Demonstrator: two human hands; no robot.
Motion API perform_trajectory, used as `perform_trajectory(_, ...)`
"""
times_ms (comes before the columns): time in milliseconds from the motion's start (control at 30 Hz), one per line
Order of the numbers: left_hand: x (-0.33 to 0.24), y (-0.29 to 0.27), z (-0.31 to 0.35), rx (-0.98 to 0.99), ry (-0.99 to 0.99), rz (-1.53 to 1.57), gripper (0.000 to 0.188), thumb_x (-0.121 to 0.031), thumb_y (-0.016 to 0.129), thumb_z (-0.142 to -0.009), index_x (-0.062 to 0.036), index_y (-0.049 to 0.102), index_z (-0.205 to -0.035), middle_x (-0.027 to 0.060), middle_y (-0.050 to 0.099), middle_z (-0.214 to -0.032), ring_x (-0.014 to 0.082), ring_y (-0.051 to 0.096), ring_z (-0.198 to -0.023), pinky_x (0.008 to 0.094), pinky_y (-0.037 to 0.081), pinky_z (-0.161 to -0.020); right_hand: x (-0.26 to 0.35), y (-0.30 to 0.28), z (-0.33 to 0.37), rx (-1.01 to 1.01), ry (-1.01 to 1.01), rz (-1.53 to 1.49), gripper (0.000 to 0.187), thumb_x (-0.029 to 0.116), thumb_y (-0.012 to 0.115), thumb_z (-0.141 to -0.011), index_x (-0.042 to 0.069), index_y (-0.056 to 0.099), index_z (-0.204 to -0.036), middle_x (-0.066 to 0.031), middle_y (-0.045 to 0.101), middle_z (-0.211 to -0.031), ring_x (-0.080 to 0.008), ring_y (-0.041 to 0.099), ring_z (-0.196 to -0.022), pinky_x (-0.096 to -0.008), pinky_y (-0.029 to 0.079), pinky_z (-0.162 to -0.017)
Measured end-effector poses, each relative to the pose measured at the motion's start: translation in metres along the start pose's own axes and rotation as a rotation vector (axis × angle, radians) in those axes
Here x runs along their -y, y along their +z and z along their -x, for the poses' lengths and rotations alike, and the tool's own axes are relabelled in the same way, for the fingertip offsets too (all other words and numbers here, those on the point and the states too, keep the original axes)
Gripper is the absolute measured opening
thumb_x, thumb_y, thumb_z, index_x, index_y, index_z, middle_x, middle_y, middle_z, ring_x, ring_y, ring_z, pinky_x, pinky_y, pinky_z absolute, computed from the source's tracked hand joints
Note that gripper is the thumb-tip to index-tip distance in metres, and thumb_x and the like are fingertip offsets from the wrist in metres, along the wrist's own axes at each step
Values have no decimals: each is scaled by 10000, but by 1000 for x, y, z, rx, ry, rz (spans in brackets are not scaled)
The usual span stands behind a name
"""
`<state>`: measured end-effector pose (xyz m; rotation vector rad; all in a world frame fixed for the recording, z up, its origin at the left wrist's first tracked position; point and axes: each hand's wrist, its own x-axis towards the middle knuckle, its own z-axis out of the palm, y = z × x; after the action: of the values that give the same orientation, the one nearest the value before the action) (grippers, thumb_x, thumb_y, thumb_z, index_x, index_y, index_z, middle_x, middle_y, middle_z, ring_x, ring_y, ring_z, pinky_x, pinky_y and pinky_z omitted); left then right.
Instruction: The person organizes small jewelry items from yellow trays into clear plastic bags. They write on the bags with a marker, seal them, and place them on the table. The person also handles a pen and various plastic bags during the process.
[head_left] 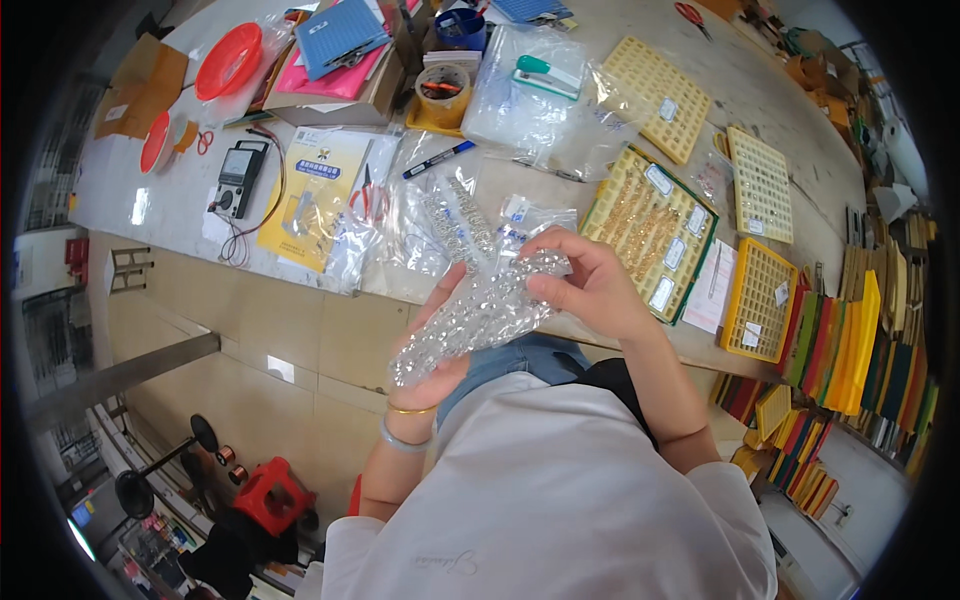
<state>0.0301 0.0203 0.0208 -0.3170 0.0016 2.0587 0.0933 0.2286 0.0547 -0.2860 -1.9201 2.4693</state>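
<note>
In the head view I'm watching the left hand point(442, 380) spreading open beneath the lower end of a clear plastic bag point(478, 312) of shiny silver-coloured pieces, while the right hand point(605, 288) is pinching its upper end between thumb and fingers. The bag is slanting at the dial's centre, by the near edge of a pale grey worktable point(395, 281). A yellow gridded tray point(634, 170) of gold-coloured pieces is lying at two o'clock, and a black boxy meter point(240, 172) is resting at ten.
</note>
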Motion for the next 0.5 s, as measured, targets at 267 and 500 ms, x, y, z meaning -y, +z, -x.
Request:
perform_trajectory(267, -3, 11, 0, -27, 4, -949, 409, -269, 563, -860, 2, 460, -1148, 79, 503, -1110, 135, 480, -1031, 267, 426, -804, 9, -10, 16, -65, -77, 54, 158, 142, 612, -863, 0, 617, -931, 9, 498, -821, -32, 427, -683, -201, 350, -586)
perform_trajectory(500, 16, 43, -12, 66, 39, -1436, 287, -126, 632, -835, 2, 523, -1067, 61, 494, -1105, 103, 475, -967, 245, 404, -814, 9, -11, 26, 8, -130, 140, 238, 220, 536, -916, 0, 599, -848, 15, 452, -746, -64, 390, -697, -226, 346, -636)
